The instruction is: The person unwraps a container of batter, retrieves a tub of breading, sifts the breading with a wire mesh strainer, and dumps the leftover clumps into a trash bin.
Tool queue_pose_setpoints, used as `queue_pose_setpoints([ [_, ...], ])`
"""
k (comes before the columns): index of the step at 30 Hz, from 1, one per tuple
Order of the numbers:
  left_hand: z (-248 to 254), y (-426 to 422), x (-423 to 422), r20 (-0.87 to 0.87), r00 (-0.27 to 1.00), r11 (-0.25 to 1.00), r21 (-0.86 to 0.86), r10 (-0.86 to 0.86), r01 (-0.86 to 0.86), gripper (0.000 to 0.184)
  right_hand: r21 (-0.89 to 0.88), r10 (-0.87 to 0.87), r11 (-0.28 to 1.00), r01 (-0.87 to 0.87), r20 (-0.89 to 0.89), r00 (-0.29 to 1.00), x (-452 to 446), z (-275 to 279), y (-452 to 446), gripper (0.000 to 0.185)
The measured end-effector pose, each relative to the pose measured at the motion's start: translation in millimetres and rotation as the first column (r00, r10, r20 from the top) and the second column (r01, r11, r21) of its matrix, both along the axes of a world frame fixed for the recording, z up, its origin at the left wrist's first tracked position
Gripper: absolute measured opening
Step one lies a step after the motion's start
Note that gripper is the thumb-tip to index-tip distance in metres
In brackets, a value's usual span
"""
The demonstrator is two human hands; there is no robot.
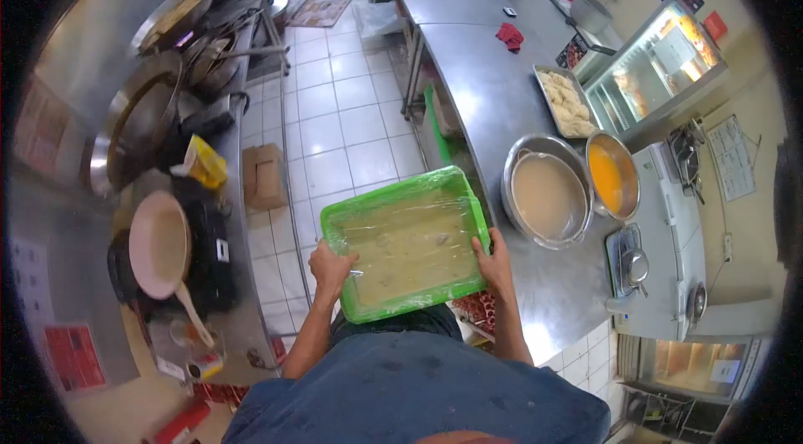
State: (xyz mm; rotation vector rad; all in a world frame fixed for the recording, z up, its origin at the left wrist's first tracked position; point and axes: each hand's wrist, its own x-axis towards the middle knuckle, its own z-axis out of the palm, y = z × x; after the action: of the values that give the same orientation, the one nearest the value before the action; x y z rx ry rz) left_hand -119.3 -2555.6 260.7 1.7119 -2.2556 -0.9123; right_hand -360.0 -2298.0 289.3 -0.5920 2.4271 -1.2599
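Note:
A green plastic tub point(335, 222) is held in front of my body, over the aisle floor. Clear plastic wrap point(410, 214) covers its top, and a pale yellowish content shows through. My left hand point(331, 268) grips the tub's left side, thumb over the rim. On the opposite side my right hand point(493, 262) is closed round the rim, close to the steel table's edge. The fingers under the tub are hidden on both sides.
The steel table point(468, 59) on the right bears a bowl of beige liquid point(548, 193), a bowl of orange liquid point(606, 174) and a tray of pale pieces point(565, 101). A pink pan point(159, 243) sits on the left stove. A cardboard box point(263, 176) stands by the aisle.

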Motion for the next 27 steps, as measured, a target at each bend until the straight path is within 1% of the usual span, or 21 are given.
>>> queue_pose_setpoints([
  [1,-3,-22,-18,0.000,0.999,0.999,-0.021,-0.041,0.041,0.052,-0.069,-0.004,0.998,0.006,0.024,1.000,-11,-5,-11,0.040],
  [4,15,-79,-80,-0.037,0.990,0.989,0.056,-0.133,0.135,0.051,-0.046,-0.141,0.989,0.138,-0.051,0.989,-41,-21,-48,0.039],
  [7,-4,-142,-137,0.013,0.970,0.970,0.022,-0.242,0.242,0.051,-0.032,-0.224,0.973,0.230,0.127,0.966,-73,10,-106,0.038],
  [9,-11,-182,-173,0.007,0.972,0.972,0.010,-0.234,0.233,0.050,-0.014,-0.248,0.968,0.251,0.115,0.962,-107,-17,-141,0.037],
  [11,-11,-220,-220,0.007,0.977,0.977,-0.011,-0.215,0.215,0.050,-0.007,-0.251,0.967,0.253,0.104,0.962,-150,-23,-178,0.038],
  [13,-11,-258,-247,0.051,0.978,0.978,-0.034,-0.203,0.205,0.048,-0.002,-0.251,0.967,0.253,0.134,0.959,-176,-25,-216,0.039],
  [16,-4,-320,-301,0.092,0.972,0.975,-0.041,-0.214,0.219,0.048,-0.089,-0.225,0.965,0.248,0.216,0.950,-235,-35,-276,0.037],
  [19,-2,-375,-356,0.120,0.975,0.979,-0.058,-0.187,0.194,0.047,-0.121,-0.261,0.954,0.275,0.119,0.958,-291,-44,-333,0.033],
  [22,-8,-434,-422,0.109,0.969,0.975,-0.004,-0.222,0.224,0.048,-0.113,-0.209,0.968,0.226,0.150,0.966,-347,-32,-383,0.029],
  [25,4,-483,-496,0.027,0.937,0.932,0.115,-0.349,0.344,0.052,-0.160,-0.312,0.930,0.330,0.124,0.942,-395,-29,-420,0.026],
  [27,-1,-521,-543,0.005,0.923,0.918,0.099,-0.386,0.383,0.055,-0.154,-0.346,0.916,0.370,0.163,0.924,-427,-16,-452,0.024],
])
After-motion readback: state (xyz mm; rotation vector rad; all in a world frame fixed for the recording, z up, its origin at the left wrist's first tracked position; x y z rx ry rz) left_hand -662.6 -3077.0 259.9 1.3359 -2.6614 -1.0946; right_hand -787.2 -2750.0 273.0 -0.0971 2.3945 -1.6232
